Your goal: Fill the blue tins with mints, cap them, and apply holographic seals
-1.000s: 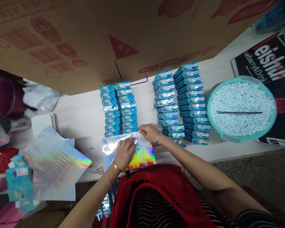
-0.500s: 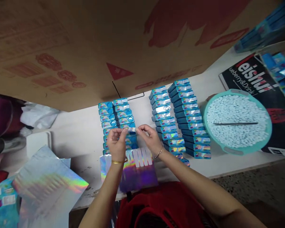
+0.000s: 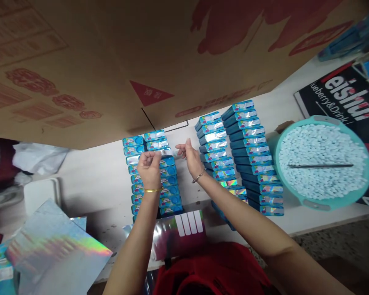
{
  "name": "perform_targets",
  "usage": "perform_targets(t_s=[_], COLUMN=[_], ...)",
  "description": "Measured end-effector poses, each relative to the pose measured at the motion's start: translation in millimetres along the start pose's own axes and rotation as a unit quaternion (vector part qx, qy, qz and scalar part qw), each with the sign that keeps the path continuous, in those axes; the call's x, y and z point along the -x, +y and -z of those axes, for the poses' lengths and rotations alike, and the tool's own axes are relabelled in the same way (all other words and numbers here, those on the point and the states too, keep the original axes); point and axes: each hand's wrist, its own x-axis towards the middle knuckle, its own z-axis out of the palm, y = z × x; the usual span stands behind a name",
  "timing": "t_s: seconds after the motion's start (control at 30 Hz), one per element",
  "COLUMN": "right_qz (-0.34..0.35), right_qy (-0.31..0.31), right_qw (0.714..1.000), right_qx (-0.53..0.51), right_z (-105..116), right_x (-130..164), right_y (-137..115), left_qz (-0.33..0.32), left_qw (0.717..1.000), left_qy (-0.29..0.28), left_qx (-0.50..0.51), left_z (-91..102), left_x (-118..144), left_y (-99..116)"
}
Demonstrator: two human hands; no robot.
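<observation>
Both hands reach over the left double row of blue tins point(image 3: 155, 180). My left hand point(image 3: 149, 167) is curled, and its fingertips pinch the left end of a narrow holographic sticker point(image 3: 165, 152) lying across a tin in the right column. My right hand point(image 3: 189, 157) has its fingertips at the sticker's right end, thumb raised. The holographic sticker sheet point(image 3: 172, 235) lies at the table's near edge below my wrists. White gaps on it show where strips were peeled off.
A second double row of blue tins point(image 3: 242, 151) stands to the right. Beyond it sits a teal basin point(image 3: 326, 203) of white tablets with a thin rod across. A large cardboard box point(image 3: 110, 61) overhangs the back. More holographic sheets point(image 3: 55, 246) lie at lower left.
Both hands lifted a sticker strip off the sheet and carried it away from me, onto a tin farther up the left row. The camera view tilted slightly.
</observation>
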Motion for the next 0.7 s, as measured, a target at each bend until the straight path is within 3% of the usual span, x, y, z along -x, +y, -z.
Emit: perform_targets(t_s=[0.1,0.23,0.33,0.5,0.7], right_qz=[-0.020,0.033,0.068,0.090,0.112], right_qy=[-0.018,-0.013,0.002,0.006,-0.001], right_qw=[1.000,0.999,0.995,0.975,0.954], right_qx=[-0.007,0.009,0.073,0.203,0.277], right_z=[-1.8,-5.4,-7.3,-6.5,-4.0], right_x=[5.0,4.2,-4.0,-14.3,-17.8], right_y=[1.4,10.0,18.6,25.0,30.9], left_qz=[-0.011,-0.014,-0.047,-0.130,-0.117], left_qw=[1.000,0.999,0.992,0.929,0.898], left_qy=[-0.007,0.001,0.010,0.056,0.054], left_qx=[-0.005,-0.032,-0.120,-0.341,-0.421], left_z=[-0.3,0.9,3.4,5.2,0.0], left_x=[1.2,-2.6,-7.4,-10.6,-10.9], left_y=[-2.2,-14.0,-22.2,-26.3,-27.9])
